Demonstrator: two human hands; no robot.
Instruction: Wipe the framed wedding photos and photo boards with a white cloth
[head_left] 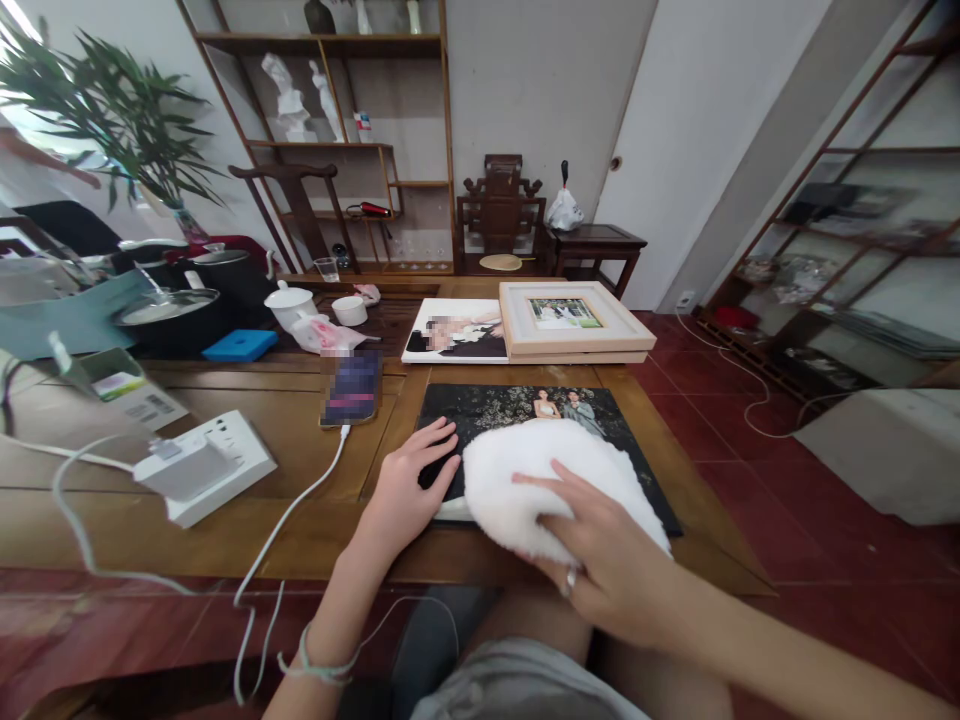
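A dark photo panel (pixel 487 408) showing a couple among foliage lies flat near the table's front edge. My left hand (pixel 416 475) rests on its left side, fingers spread and holding nothing. In my right hand (pixel 592 530) is a fluffy white cloth (pixel 559 455), gripped from the near side and lying over the middle and right of the panel. The cloth hides much of the picture's lower part. A ring shows on one finger of the right hand.
Behind the panel lie a white-edged photo print (pixel 457 345) and a pale wooden picture frame (pixel 577 340). On the left are a charging phone (pixel 351 388), a white power strip (pixel 225 475) with trailing cables, a blue box (pixel 240 346), pots (pixel 169 315) and a white teapot (pixel 289 302).
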